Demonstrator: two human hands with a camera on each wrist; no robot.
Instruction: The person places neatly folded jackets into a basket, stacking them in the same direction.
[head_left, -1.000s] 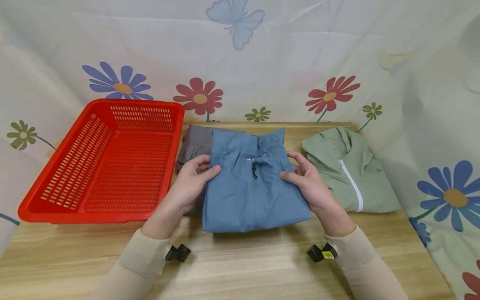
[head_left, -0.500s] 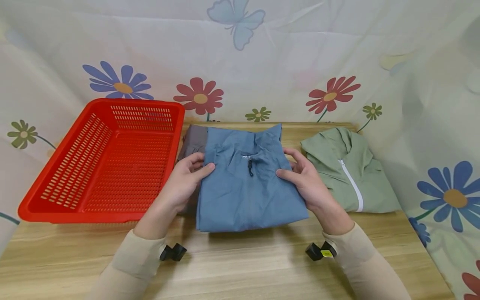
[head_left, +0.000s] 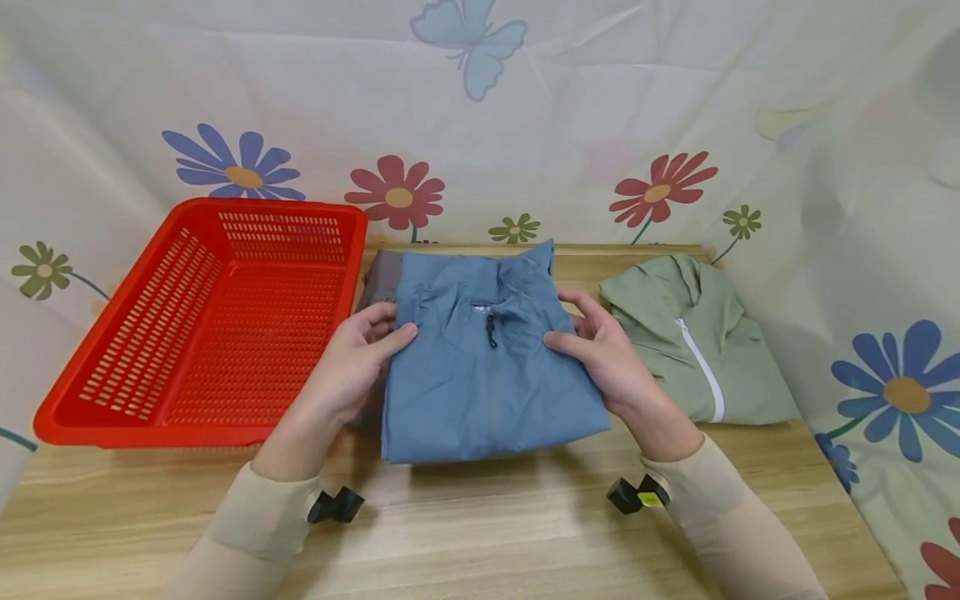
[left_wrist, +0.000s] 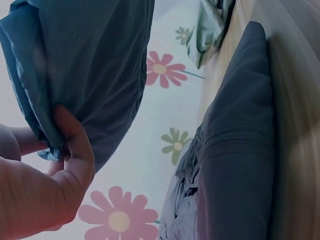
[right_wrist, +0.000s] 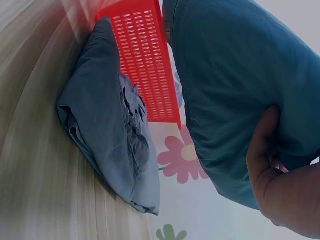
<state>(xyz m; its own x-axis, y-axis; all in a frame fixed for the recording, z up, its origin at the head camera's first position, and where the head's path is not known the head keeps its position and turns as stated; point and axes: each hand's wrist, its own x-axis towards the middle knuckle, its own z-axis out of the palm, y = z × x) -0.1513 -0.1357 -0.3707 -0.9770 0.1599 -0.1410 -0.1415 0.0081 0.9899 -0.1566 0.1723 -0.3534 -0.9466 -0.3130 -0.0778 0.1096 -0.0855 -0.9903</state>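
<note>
A folded blue jacket (head_left: 491, 383) with a black zip pull is held up between both hands. My left hand (head_left: 348, 362) pinches its left edge, thumb on top and fingers beneath. On the opposite edge my right hand (head_left: 603, 354) grips it the same way. Both wrist views show the jacket raised, with a gap between it and the folded dark grey garment (left_wrist: 235, 140) lying on the table. In the head view the blue jacket covers most of that grey garment (head_left: 385, 275); only its left part shows.
To the left stands a red plastic basket (head_left: 255, 433) with perforated walls and nothing inside. A folded green jacket (head_left: 742, 367) with a white zip lies at the right on the wooden table (head_left: 480, 533). A flower-printed cloth (head_left: 570, 108) hangs behind.
Both hands have carried the blue jacket a little to the left and slightly away from the body. The basket and green jacket stay where they were.
</note>
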